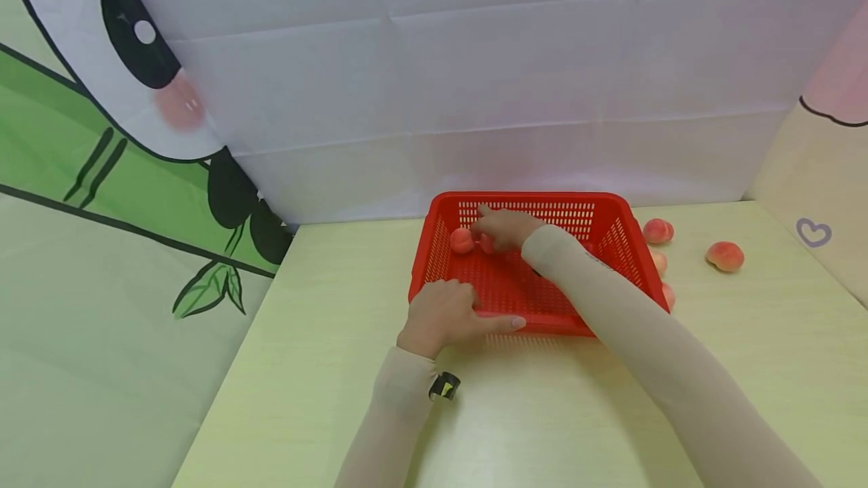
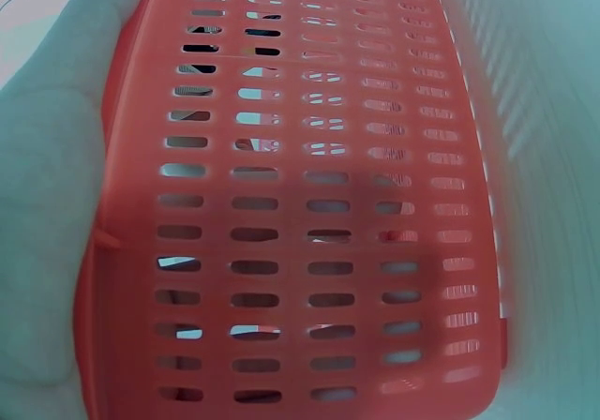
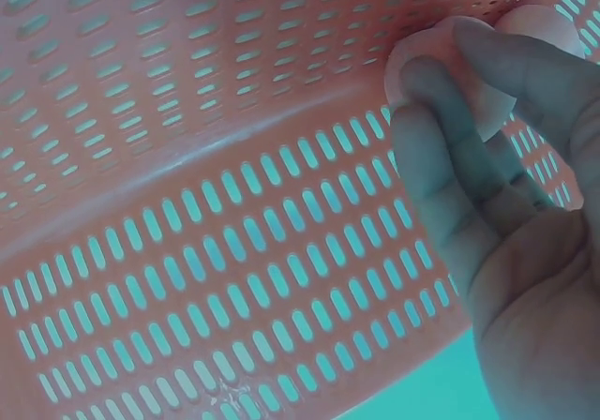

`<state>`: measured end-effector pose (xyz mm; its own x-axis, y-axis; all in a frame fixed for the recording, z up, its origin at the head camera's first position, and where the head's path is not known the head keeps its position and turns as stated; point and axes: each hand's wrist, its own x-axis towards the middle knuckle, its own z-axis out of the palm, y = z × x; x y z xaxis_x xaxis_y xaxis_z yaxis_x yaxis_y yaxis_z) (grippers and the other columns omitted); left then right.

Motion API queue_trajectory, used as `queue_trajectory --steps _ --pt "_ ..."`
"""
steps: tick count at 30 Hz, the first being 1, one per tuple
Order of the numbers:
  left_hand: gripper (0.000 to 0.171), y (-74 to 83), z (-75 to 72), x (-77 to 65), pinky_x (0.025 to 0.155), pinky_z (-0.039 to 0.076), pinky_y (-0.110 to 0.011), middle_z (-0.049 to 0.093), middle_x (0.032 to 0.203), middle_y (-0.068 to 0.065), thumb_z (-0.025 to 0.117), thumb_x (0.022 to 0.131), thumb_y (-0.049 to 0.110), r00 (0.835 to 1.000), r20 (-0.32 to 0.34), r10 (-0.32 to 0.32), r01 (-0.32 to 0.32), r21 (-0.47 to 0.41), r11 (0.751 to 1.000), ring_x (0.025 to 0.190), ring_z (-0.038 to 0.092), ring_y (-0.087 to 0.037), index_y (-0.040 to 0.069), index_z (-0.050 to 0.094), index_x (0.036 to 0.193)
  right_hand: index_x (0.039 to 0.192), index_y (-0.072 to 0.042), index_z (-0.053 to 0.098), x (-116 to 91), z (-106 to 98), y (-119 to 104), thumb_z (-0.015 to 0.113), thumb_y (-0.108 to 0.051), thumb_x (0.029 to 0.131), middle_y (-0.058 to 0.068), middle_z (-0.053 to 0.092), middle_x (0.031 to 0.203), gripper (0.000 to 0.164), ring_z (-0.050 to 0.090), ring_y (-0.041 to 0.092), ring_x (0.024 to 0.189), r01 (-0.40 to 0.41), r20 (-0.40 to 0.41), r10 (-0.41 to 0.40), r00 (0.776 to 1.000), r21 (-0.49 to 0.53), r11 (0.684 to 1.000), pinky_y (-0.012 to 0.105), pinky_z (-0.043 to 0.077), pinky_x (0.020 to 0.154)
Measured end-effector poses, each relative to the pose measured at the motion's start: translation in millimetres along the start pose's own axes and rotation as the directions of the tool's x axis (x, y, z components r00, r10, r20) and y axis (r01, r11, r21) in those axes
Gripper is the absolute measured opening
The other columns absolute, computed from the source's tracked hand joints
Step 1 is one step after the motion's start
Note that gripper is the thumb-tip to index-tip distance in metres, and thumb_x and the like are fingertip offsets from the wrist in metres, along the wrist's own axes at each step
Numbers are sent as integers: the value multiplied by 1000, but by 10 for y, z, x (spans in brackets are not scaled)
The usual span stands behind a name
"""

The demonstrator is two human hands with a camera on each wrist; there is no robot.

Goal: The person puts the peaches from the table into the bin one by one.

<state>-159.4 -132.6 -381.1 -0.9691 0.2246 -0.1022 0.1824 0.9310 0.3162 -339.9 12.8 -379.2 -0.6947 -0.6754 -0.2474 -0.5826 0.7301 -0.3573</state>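
Observation:
A red perforated plastic basket stands on the table, its front edge facing me. My left hand grips the front left corner, fingers over the rim and thumb stretched along the front edge. In the left wrist view, that hand lies along the rim of the slotted basket wall. Inside the basket, my right hand holds a peach between thumb and fingers, near the back left. Just left of it sits another peach on the basket floor.
Outside the basket's right side lie several peaches, one at the back and others partly hidden by the basket wall. A single peach lies farther right on the pale table. A printed cloth hangs behind the table.

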Motion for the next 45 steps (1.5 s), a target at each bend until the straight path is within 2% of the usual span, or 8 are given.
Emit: queue_trajectory --steps 16,22,30,34,37,40,42,45 --pt "79 2 -10 -11 51 21 -30 21 52 9 61 81 91 1000 2 -3 3 4 1000 53 20 -8 20 36 56 146 -19 67 -10 -26 -34 68 -2 102 17 31 172 47 43 38 151 -3 -23 2 1000 -30 1000 57 35 122" --pt "80 -1 -14 -18 50 21 -29 20 52 9 61 81 91 1000 -2 0 0 6 1000 53 19 -8 20 35 56 144 -17 68 -65 -119 -57 73 -10 101 13 52 150 44 58 34 128 30 -27 -31 999 -52 998 54 48 111" --pt "80 7 -5 -14 51 20 -30 19 52 9 61 80 92 1000 -8 3 -3 2 1000 54 18 -8 20 34 56 143 -6 65 -293 -302 -9 75 -20 101 13 61 138 45 59 32 126 133 -43 -138 990 -93 987 52 49 110" --pt "80 4 0 -31 50 20 -30 19 52 9 60 80 93 1000 4 9 -9 -3 1000 53 19 -8 20 35 56 144 -8 64 -577 -436 -71 76 -23 100 10 60 138 48 60 31 128 140 -130 -151 980 -91 986 51 49 110" --pt "80 0 -13 -52 49 22 -30 20 51 9 60 80 92 1000 3 13 -13 6 1000 52 20 -8 20 36 56 139 -8 66 -863 -539 -163 76 -22 100 9 60 136 43 62 32 124 165 -270 -174 947 -54 985 51 50 107" --pt "80 -8 -29 -74 49 22 -29 21 51 8 60 80 92 1000 0 16 -16 18 1000 51 21 -9 20 37 56 135 -7 67 -1190 -594 -245 76 -20 99 11 58 138 40 61 33 124 205 -438 -194 878 -23 979 52 53 102" --pt "80 -14 -34 -90 49 22 -29 21 51 8 60 80 92 1000 -1 19 -19 20 1000 51 22 -8 20 37 56 135 -5 66 -1437 -610 -285 78 -17 98 12 56 141 41 58 33 127 225 -551 -202 809 -27 974 53 53 101" --pt "79 -23 -29 -110 50 22 -29 21 52 8 60 80 92 1000 4 21 -21 11 1000 52 22 -8 20 36 57 136 0 65 -1792 -628 -301 81 -10 95 17 56 144 45 54 37 133 246 -718 -234 656 -91 965 56 49 106"
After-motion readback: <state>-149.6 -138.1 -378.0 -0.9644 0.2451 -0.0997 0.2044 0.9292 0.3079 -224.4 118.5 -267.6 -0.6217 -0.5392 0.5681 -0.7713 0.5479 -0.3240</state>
